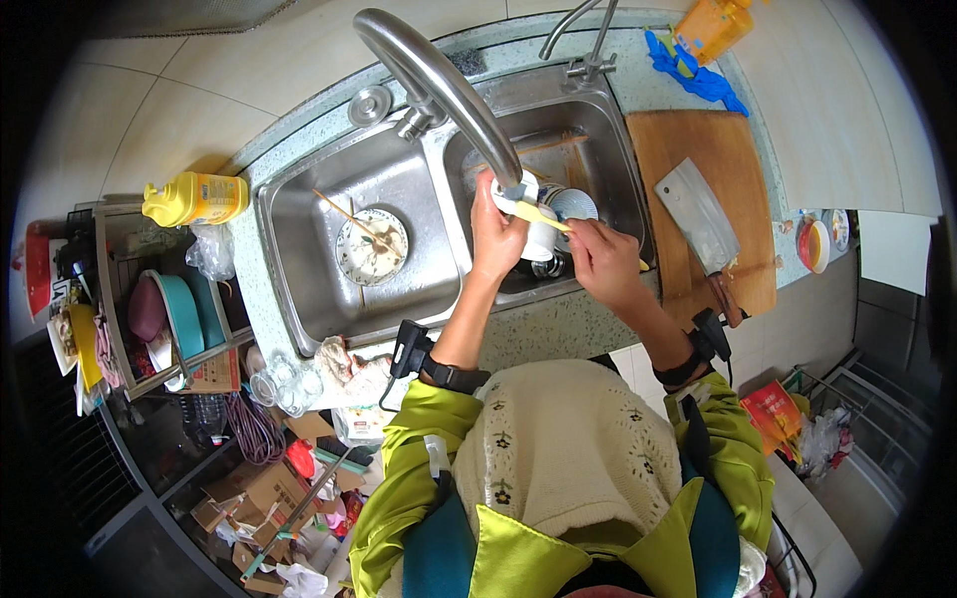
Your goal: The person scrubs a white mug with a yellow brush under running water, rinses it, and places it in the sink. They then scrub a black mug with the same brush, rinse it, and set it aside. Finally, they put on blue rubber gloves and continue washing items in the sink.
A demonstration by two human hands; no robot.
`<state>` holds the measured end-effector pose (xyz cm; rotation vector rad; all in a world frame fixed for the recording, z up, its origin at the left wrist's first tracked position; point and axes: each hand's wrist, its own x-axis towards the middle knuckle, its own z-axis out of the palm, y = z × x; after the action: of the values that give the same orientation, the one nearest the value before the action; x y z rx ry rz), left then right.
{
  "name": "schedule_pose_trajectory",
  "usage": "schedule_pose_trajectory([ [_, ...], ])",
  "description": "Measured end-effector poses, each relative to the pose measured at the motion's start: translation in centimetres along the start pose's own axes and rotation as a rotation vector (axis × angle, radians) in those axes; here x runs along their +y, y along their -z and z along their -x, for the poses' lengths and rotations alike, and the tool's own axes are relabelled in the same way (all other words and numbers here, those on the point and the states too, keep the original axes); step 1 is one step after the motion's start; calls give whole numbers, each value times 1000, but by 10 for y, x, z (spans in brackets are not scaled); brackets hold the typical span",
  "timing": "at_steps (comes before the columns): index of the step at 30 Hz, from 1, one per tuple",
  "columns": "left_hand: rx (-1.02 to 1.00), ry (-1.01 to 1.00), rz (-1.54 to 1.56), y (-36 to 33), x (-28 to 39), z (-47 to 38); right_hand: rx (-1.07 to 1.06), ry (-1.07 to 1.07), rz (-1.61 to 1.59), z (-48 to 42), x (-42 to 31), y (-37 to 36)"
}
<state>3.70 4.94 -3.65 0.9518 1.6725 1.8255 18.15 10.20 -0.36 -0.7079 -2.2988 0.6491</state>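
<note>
Over the right-hand sink basin (635, 202), my left hand (497, 235) grips a small white cup-like container (517, 193) just below the spout of the curved metal faucet (448, 82). My right hand (607, 261) pinches a slim yellow utensil (540, 215), whose far end lies against the white container; its exact kind is unclear. Below my hands, a white cup (540, 243) and a blue-and-white ribbed dish (574, 205) sit in the basin. Wooden chopsticks (574, 166) lie on the basin floor behind them. Whether water runs is hard to tell.
The left basin (306, 299) holds a patterned bowl (372, 247) with chopsticks. A cleaver (699, 217) lies on a wooden cutting board (759, 247) at right. Yellow (198, 198) and orange (714, 30) bottles stand on the counter. Glasses (288, 385) crowd the front-left edge.
</note>
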Motion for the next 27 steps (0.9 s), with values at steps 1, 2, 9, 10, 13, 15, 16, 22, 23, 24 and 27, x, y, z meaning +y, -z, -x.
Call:
schedule_pose_trajectory([
  [1, -15, 9, -40, -1, 0, 1, -47, -10, 41, -1, -2, -4],
  [2, -13, 8, -78, -1, -1, 1, -44, 0, 63, -2, -4, -6],
  [9, 42, 31, 2, 1, -6, -1, 26, 11, 79, -5, -7, 3],
  [10, 47, 49, -18, 1, -6, 0, -5, -2, 103, -5, -6, 4],
  [13, 19, 68, -77, 1, -5, 1, -143, -11, 74, -4, -4, 2],
  [15, 34, 27, -46, 2, -4, 0, -94, -19, 96, -3, -1, 2],
  [16, 54, 64, -24, 4, -4, -3, -114, -18, 104, -2, 1, 3],
  [22, 18, -66, -318, 4, 7, 1, -92, -372, -486, -9, 15, -5],
  [23, 4, -130, -429, 2, 9, 4, -89, -442, -669, -13, 14, -13],
  [24, 1, -137, -507, 2, 11, 6, -40, -338, -658, -16, 12, -23],
  [27, -49, -159, -632, 4, 15, 11, -112, -390, -662, -21, 8, -38],
])
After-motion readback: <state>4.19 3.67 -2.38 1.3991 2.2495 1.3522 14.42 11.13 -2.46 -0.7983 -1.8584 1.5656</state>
